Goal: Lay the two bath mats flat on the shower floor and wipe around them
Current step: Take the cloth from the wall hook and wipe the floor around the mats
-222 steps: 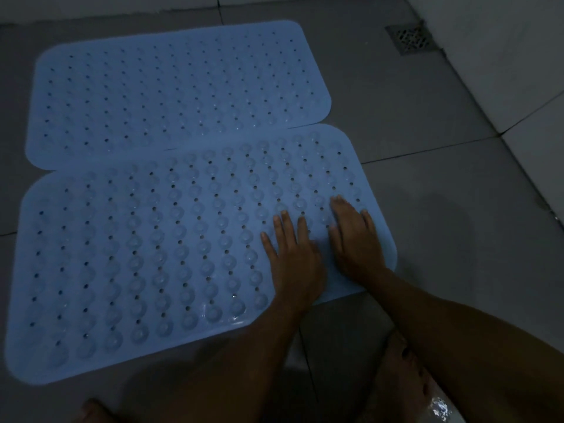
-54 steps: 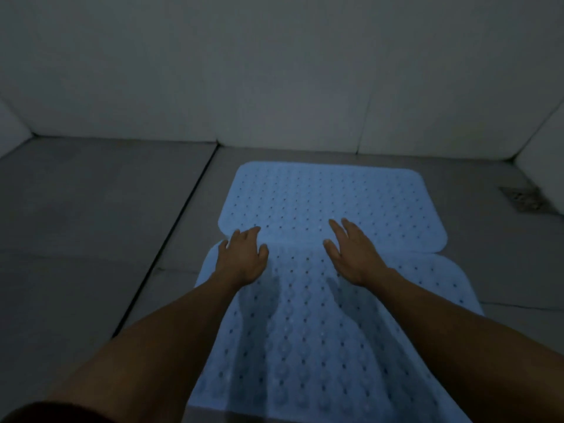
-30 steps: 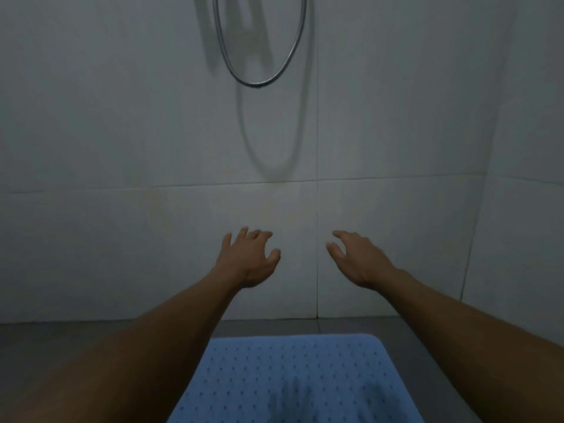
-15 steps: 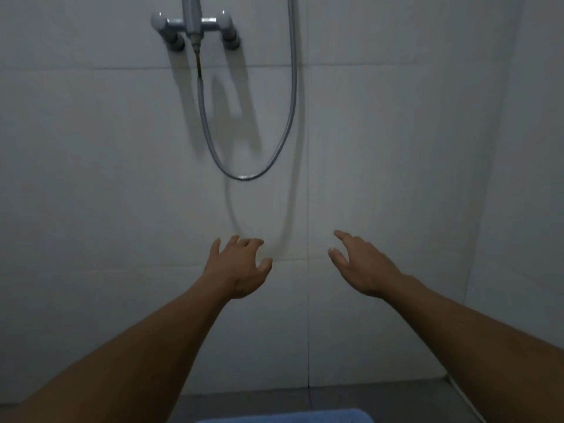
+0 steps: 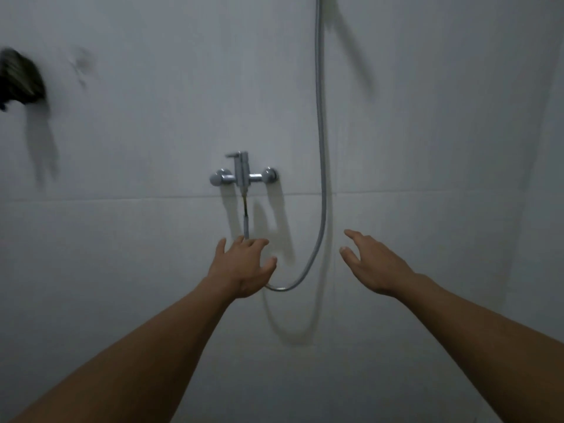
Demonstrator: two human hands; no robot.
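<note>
Neither blue bath mat nor the shower floor is in view; I face the white tiled shower wall. My left hand (image 5: 242, 267) is stretched out in front of me with its fingers spread, holding nothing, just below the tap. My right hand (image 5: 374, 264) is held out to the right at the same height, palm turned inward, fingers apart and empty.
A chrome shower mixer tap (image 5: 243, 175) is fixed to the wall above my left hand. Its metal hose (image 5: 320, 166) loops down between my hands. A dark blurred object (image 5: 19, 80) hangs on the wall at the upper left.
My view has tilted up from the mats on the floor to the wall, so the mats have dropped out of sight. Both hands have lifted off the mat and stay empty.
</note>
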